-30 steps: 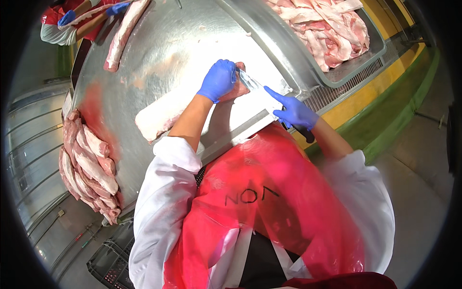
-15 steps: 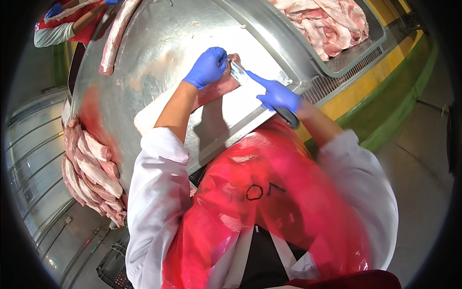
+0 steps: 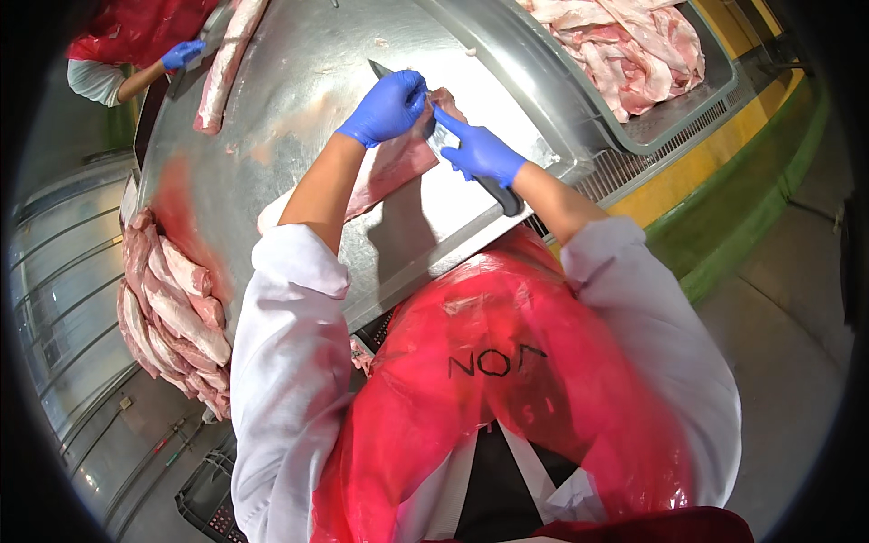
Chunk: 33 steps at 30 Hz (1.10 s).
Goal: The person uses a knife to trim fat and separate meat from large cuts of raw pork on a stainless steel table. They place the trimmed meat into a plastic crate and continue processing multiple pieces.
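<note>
A long piece of pale pink meat (image 3: 398, 174) lies on the white cutting board (image 3: 457, 217). My left hand (image 3: 385, 110), in a blue glove, is closed on the edge of the meat near its far end. In my right hand (image 3: 484, 152), also blue-gloved, is a knife (image 3: 501, 195) with a black handle, the index finger stretched along it. Its blade runs in at the meat beneath my left hand, which hides most of it. The dark tip shows past the left hand's far side.
The metal table (image 3: 299, 100) carries a long meat strip (image 3: 224, 77) at the far left and a pile of meat pieces (image 3: 172, 308) at the left edge. A grey tray (image 3: 647, 136) of trimmings stands at the far right. A co-worker's gloved hand (image 3: 184, 54) is at the upper left.
My right hand has drawn left and away from me, pushing the knife along the meat until its tip came out beyond my left hand. The co-worker's hand has shifted.
</note>
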### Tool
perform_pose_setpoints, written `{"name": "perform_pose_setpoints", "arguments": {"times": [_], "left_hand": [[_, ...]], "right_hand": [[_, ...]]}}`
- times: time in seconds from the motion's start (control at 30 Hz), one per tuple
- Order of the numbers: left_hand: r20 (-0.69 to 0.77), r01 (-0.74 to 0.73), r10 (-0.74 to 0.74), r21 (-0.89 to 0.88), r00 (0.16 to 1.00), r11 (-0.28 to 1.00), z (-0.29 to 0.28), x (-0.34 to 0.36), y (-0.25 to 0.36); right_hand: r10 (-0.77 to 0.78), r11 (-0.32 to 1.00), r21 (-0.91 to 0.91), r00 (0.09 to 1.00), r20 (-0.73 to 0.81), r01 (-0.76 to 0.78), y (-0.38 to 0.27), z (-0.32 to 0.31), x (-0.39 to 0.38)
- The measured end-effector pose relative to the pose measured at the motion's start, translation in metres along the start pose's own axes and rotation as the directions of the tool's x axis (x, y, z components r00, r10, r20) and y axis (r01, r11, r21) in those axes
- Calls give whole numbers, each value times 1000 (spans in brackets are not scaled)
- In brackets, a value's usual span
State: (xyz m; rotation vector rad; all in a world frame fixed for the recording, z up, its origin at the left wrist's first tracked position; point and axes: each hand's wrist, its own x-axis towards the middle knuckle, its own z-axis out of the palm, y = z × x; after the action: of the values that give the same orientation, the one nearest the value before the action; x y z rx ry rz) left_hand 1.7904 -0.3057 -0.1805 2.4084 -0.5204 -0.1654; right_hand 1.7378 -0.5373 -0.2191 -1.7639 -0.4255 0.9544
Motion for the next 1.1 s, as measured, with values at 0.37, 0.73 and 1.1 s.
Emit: {"name": "perform_pose_setpoints", "arguments": {"times": [0.37,0.73,1.1], "left_hand": [[-49,37,-37,2,998,999,12,-14,-3],[-144,147,-147,-11,979,989,-23,-27,-1],[-201,253,-250,-12,947,967,-57,-43,1]], "right_hand": [[-19,1000,7,999,-33,19,35,41,14],[168,979,-153,963,212,-138,-36,40,-32],[-84,983,-146,977,196,114,17,59,-3]]}}
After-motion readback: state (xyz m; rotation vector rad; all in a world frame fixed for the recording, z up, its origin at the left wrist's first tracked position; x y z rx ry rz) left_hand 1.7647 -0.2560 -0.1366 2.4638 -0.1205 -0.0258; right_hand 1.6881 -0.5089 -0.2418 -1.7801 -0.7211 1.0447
